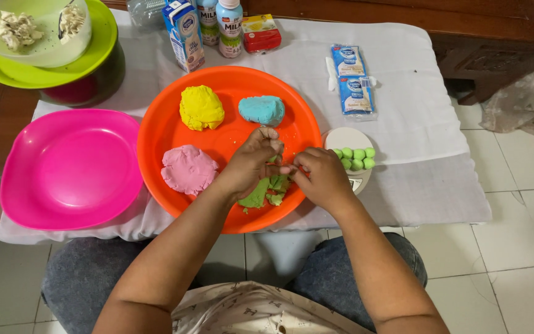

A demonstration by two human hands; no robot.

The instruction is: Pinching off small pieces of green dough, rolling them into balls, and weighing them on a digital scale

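A big orange plate [174, 124] holds a yellow dough lump [201, 107], a blue dough lump [261, 110], a flattened pink dough [188, 169] and torn green dough [266, 192]. My left hand [251, 162] and my right hand [321, 178] meet over the green dough, fingertips pinching a small green piece between them. Just right of my right hand, a small white round scale [348, 137] carries several green dough balls [355, 158].
An empty pink plate [69, 167] lies at the left. A white bowl [32, 28] with pale crumbly dough sits on a lime plate [103, 43] at the far left. Milk cartons and bottles [208, 25], a red-yellow box [261, 32] and two blue sachets [352, 77] line the white cloth [428, 154].
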